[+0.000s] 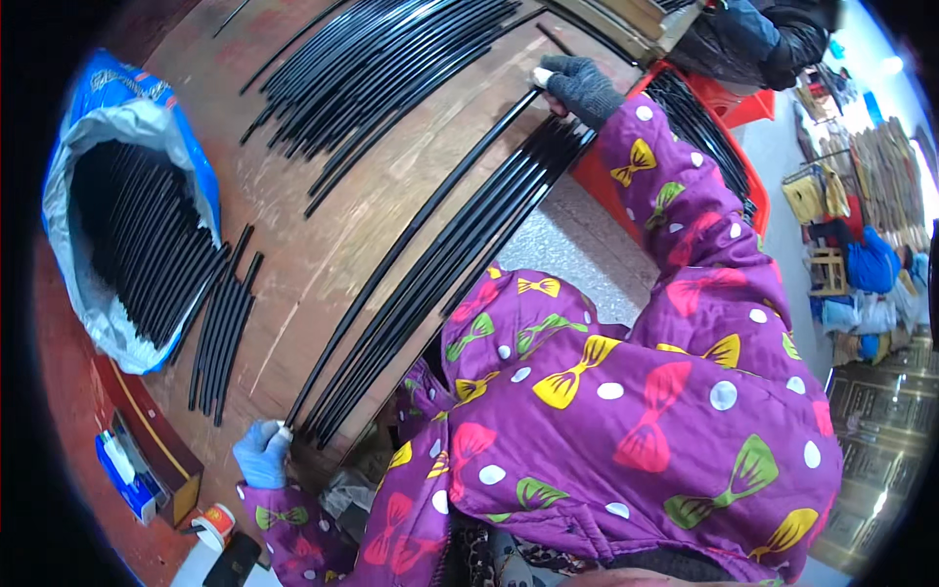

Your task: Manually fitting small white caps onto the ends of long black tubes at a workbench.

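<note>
My left hand (262,454), in a light blue-grey glove with white at the fingertips, is closed on the lower end of a long black rod (411,207). At the rod's upper end my right hand (583,90), in a dark grey glove with white fingertips, pinches it. The rod bows slightly between the two hands. Beside it, nearer my body, lies a bundle of black rods (445,264) along the brown table (323,259). Whether these are solid or hollow I cannot tell.
A larger pile of black rods (367,73) covers the far table. At left, a blue-and-white sack (202,176) holds many more, with a few loose rods (225,338) beside it. Red crates (738,147) with rods stand at right. A tissue pack (125,474) and paper cup (213,526) sit lower left.
</note>
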The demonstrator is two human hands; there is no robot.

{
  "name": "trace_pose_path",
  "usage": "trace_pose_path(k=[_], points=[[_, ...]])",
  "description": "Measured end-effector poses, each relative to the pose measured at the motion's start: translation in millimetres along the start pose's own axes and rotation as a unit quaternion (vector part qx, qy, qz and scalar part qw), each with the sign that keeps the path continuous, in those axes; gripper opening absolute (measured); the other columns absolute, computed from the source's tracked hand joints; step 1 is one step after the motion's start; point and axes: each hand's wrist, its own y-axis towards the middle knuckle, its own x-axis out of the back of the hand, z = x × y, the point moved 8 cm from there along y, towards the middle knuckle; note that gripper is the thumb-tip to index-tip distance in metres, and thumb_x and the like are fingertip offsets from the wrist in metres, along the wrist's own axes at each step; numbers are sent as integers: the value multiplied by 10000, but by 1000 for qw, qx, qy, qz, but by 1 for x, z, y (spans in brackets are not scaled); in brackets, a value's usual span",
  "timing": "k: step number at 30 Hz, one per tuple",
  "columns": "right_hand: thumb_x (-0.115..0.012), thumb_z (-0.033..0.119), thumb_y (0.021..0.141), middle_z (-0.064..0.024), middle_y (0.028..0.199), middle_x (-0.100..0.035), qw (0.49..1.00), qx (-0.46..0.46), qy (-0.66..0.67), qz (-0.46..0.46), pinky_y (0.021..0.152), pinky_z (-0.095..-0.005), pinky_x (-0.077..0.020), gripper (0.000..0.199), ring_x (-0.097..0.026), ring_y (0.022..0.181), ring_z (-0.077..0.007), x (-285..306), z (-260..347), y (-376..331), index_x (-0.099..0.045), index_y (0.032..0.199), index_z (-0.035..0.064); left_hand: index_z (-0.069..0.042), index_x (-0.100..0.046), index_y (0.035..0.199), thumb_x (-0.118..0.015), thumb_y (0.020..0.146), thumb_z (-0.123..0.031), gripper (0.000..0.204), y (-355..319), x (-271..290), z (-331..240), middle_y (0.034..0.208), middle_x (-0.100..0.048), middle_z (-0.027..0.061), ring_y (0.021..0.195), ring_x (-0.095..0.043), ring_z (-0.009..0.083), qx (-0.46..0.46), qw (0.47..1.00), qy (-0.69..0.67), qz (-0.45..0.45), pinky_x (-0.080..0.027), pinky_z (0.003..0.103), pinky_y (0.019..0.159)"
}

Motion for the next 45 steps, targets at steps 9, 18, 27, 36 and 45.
trace_pose_path(k=[9, 18, 27, 36, 45], points=[[-601, 283, 786, -149, 1062, -594, 934, -10, -351, 71, 862, -313, -428, 392, -567, 1000, -247, -24, 20, -10, -570, 1096, 45, -10, -632, 778, -647, 691, 8, 90, -5, -12, 12, 603, -565, 9, 470, -468, 65, 79, 995, -64, 0, -377, 212, 433], [-595, 187, 754, -152, 911, -615, 885, 131, -441, 74, 721, -353, -472, 270, -599, 817, -309, -76, 73, 21, -601, 1011, 103, -30, -604, 801, -681, 662, -25, 159, -9, -10, -15, 755, -552, 36, 639, -540, 135, -9, 998, 42, -50, -438, 233, 573], [-577, 114, 709, -151, 867, -546, 818, 266, -501, 92, 709, -436, -424, 251, -536, 824, -344, -139, 116, 27, -571, 960, 97, -59, -619, 845, -651, 709, -87, 142, 16, 28, -46, 841, -576, 82, 747, -575, 201, -107, 974, 110, -169, -452, 284, 675], [-566, 91, 715, -117, 1014, -507, 762, 260, -577, 139, 823, -428, -368, 311, -467, 995, -298, -175, 141, 14, -539, 1024, 97, -110, -576, 1050, -648, 728, -171, 335, 55, 40, -30, 1088, -534, 138, 1000, -520, 296, -92, 909, 333, -234, -427, 367, 853], [-566, 8, 622, -133, 958, -504, 752, 447, -451, 176, 809, -420, -377, 401, -485, 930, -328, -197, 162, -29, -485, 1010, 66, -42, -586, 950, -626, 738, -100, 224, 49, 22, -43, 955, -563, 131, 914, -535, 291, -156, 906, 337, -201, -427, 377, 805]])
